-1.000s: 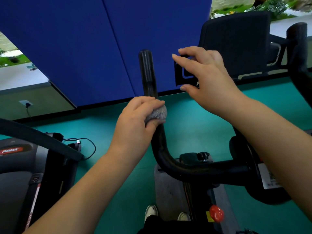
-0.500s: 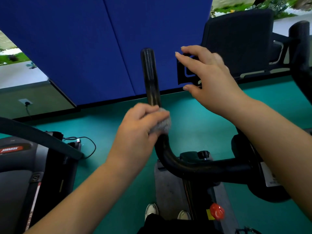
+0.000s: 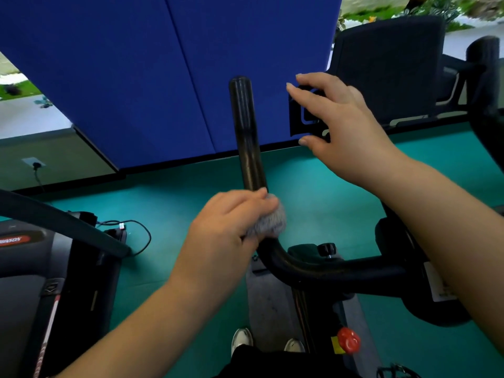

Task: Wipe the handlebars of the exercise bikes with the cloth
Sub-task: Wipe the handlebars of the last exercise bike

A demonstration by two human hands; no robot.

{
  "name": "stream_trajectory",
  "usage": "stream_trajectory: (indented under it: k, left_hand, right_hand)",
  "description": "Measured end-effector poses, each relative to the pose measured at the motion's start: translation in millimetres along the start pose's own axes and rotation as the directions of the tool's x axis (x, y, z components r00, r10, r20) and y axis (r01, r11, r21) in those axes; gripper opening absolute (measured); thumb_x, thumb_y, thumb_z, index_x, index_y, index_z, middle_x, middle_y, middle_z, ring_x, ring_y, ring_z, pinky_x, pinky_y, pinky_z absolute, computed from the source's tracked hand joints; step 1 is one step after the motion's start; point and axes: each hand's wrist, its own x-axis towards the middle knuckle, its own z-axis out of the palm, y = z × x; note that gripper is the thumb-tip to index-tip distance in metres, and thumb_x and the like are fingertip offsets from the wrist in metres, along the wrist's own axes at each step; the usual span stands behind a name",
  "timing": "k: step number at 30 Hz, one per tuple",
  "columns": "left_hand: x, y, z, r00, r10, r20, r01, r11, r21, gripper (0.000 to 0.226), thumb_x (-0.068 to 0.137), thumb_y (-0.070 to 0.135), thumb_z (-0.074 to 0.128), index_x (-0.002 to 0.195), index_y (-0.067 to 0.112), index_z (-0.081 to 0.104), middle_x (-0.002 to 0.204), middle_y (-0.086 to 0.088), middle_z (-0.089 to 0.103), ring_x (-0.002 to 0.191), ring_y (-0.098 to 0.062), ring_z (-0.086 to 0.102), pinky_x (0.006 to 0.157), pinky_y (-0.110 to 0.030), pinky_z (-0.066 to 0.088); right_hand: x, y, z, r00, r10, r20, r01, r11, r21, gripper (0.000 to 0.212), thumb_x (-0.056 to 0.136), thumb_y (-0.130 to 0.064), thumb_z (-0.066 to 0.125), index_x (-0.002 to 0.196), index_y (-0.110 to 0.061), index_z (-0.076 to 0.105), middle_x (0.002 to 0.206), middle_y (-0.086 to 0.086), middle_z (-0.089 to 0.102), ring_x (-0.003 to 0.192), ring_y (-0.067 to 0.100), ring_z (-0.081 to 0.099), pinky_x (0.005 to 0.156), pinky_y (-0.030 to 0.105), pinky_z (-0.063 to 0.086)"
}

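A black handlebar [image 3: 246, 132] of an exercise bike rises upright in the middle of the view, then bends right into a crossbar [image 3: 341, 274]. My left hand [image 3: 226, 227] is closed around a grey cloth [image 3: 268, 221], pressing it against the bar just above the bend. My right hand [image 3: 343, 124] hovers to the right of the bar with fingers spread, in front of a small black console bracket [image 3: 302, 118], and holds nothing. The second handlebar grip [image 3: 484, 77] stands at the far right.
A blue partition wall [image 3: 163, 77] stands behind the bike. A treadmill [image 3: 32, 282] with a black rail and a power cable sits at the left on the teal floor [image 3: 327, 192]. A red knob [image 3: 349, 340] is on the bike frame, and my shoes [image 3: 242, 340] show below.
My left hand slid the cloth down the handlebar toward the bend, exposing more of the upright grip. My right hand stayed spread in about the same place.
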Motion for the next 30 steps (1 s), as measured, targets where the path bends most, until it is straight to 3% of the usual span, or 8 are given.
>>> stream_trajectory:
  k: [3, 7, 14, 16, 18, 20, 25, 30]
  left_hand:
    - [18, -11, 1, 1.0, -0.02, -0.006, 0.02, 0.999, -0.038, 0.044, 0.066, -0.003, 0.08, 0.107, 0.012, 0.072, 0.112, -0.001, 0.068, 0.106, -0.015, 0.062, 0.096, -0.028, 0.046]
    - [57, -24, 7, 0.983, -0.157, -0.097, 0.145, 0.982, -0.121, 0.04, 0.072, 0.003, 0.078, 0.109, 0.014, 0.07, 0.107, 0.006, 0.063, 0.103, 0.0, 0.054, 0.097, -0.013, 0.041]
    - [-4, -4, 10, 0.976, -0.149, -0.16, 0.11, 0.968, -0.227, 0.04, 0.068, 0.001, 0.081, 0.105, 0.012, 0.071, 0.108, 0.001, 0.068, 0.106, -0.003, 0.061, 0.096, -0.019, 0.045]
    - [14, -12, 12, 0.953, -0.251, -0.17, 0.187, 0.929, -0.32, 0.039, 0.07, 0.001, 0.08, 0.104, 0.018, 0.071, 0.106, 0.007, 0.067, 0.102, 0.002, 0.06, 0.093, -0.016, 0.046]
    - [43, -24, 12, 0.891, -0.432, -0.14, 0.325, 0.822, -0.468, 0.035, 0.072, 0.003, 0.078, 0.1, 0.022, 0.07, 0.1, 0.013, 0.067, 0.095, 0.005, 0.061, 0.088, -0.015, 0.048]
    - [55, -30, 13, 0.844, -0.531, -0.082, 0.388, 0.708, -0.591, 0.03, 0.074, 0.004, 0.077, 0.098, 0.021, 0.07, 0.098, 0.013, 0.068, 0.091, 0.003, 0.062, 0.085, -0.02, 0.051]
    - [5, -14, 18, 0.81, -0.584, -0.054, 0.4, 0.618, -0.677, 0.034, 0.072, -0.002, 0.076, 0.097, 0.019, 0.07, 0.101, 0.006, 0.069, 0.097, -0.004, 0.064, 0.087, -0.034, 0.055]
    - [40, -35, 19, 0.845, -0.53, -0.07, 0.363, 0.666, -0.652, 0.029, 0.074, -0.001, 0.075, 0.095, 0.018, 0.068, 0.097, 0.006, 0.068, 0.088, 0.001, 0.062, 0.073, -0.014, 0.05]
  right_hand:
    - [0, -1, 1, 1.0, 0.006, -0.003, -0.006, 1.0, 0.009, 0.073, 0.083, -0.013, 0.07, 0.144, -0.034, 0.035, 0.148, -0.016, 0.029, 0.124, 0.019, 0.034, 0.106, 0.05, 0.035]
    - [0, -2, -2, 1.0, 0.016, -0.003, -0.016, 1.0, 0.008, 0.072, 0.084, -0.013, 0.069, 0.145, -0.034, 0.036, 0.148, -0.016, 0.029, 0.126, 0.018, 0.033, 0.108, 0.048, 0.034]
    - [0, -6, 4, 0.999, 0.034, -0.043, -0.033, 0.999, 0.003, 0.07, 0.084, -0.015, 0.07, 0.144, -0.031, 0.038, 0.147, -0.015, 0.031, 0.123, 0.019, 0.035, 0.105, 0.036, 0.035]
    - [0, -7, 6, 0.998, 0.041, -0.048, -0.04, 0.999, 0.011, 0.069, 0.084, -0.016, 0.07, 0.144, -0.029, 0.039, 0.147, -0.014, 0.032, 0.124, 0.018, 0.036, 0.102, 0.024, 0.03]
    - [0, -9, 5, 0.998, 0.054, -0.044, -0.053, 0.999, 0.011, 0.069, 0.084, -0.017, 0.07, 0.145, -0.027, 0.038, 0.147, -0.013, 0.031, 0.125, 0.017, 0.036, 0.099, 0.018, 0.026]
    - [-1, -10, 5, 0.997, 0.064, -0.039, -0.064, 0.998, 0.008, 0.069, 0.085, -0.018, 0.07, 0.145, -0.028, 0.038, 0.148, -0.014, 0.031, 0.124, 0.016, 0.037, 0.099, 0.019, 0.027]
    - [-2, -12, 9, 0.995, 0.077, -0.059, -0.076, 0.997, 0.02, 0.071, 0.083, -0.015, 0.071, 0.144, -0.027, 0.038, 0.148, -0.014, 0.03, 0.122, 0.016, 0.039, 0.101, 0.02, 0.031]
    - [0, -13, 11, 0.995, 0.065, -0.074, -0.064, 0.998, 0.017, 0.069, 0.082, -0.015, 0.072, 0.142, -0.026, 0.04, 0.147, -0.012, 0.032, 0.117, 0.017, 0.042, 0.1, 0.027, 0.04]
